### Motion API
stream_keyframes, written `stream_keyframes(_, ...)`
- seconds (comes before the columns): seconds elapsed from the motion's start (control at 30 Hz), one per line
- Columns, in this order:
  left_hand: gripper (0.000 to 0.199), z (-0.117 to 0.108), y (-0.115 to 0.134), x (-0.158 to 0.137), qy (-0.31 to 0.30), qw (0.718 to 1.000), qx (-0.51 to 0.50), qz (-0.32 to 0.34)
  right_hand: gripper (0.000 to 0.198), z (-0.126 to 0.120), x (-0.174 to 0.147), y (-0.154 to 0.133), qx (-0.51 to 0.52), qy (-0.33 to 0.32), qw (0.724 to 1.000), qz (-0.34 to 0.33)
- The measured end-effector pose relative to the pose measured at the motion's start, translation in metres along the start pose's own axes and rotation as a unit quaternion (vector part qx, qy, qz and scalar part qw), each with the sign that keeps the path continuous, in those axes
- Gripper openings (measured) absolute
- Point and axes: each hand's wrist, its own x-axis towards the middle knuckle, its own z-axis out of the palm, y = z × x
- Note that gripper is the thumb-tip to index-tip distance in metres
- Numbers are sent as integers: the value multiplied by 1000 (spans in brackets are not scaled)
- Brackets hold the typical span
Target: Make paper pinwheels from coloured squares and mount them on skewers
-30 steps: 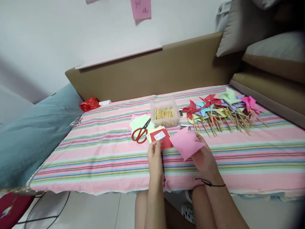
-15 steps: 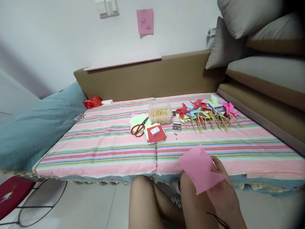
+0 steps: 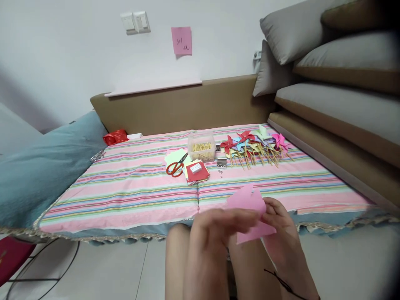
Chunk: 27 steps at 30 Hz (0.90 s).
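Observation:
A pink paper square with cut corners (image 3: 248,200) is held above my knees, one part of it folded or bent. My right hand (image 3: 279,223) grips the paper by its right side, between thumb and fingers. In front of the paper is my left hand (image 3: 218,225), slightly blurred, its fingers stretched out to the right. The left fingertips overlap the paper; whether they touch it I cannot tell. Part of the paper is hidden behind them.
On the striped bedcover (image 3: 134,200) lie red-handled scissors (image 3: 175,168), a stack of coloured paper (image 3: 198,171), a clear box of sticks (image 3: 201,148), a small packet of metal bits (image 3: 221,162) and several finished pinwheels (image 3: 253,143). Cushions (image 3: 337,100) are piled at right.
My left hand has come into view from below and reached across the pink paper. My right hand still holds the paper. The camera view has shifted a little to the right.

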Motion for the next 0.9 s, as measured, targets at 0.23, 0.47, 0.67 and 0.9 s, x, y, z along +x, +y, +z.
stream_keyframes(0.23,47,-7,-45,31,-53,989,-33,-137,20,6,-18,-27,-202,-126,946,-220)
stream_keyframes(0.47,55,-9,-42,27,-25,972,-171,-162,27,6,-21,-47,-382,-212,813,-385)
stream_keyframes(0.67,34,-9,-44,29,-45,990,-92,-96,24,3,-22,-41,-400,-199,813,-373)
stream_keyframes(0.9,32,-7,-48,31,40,991,-110,-68,27,12,-23,-30,-139,-34,986,-83)
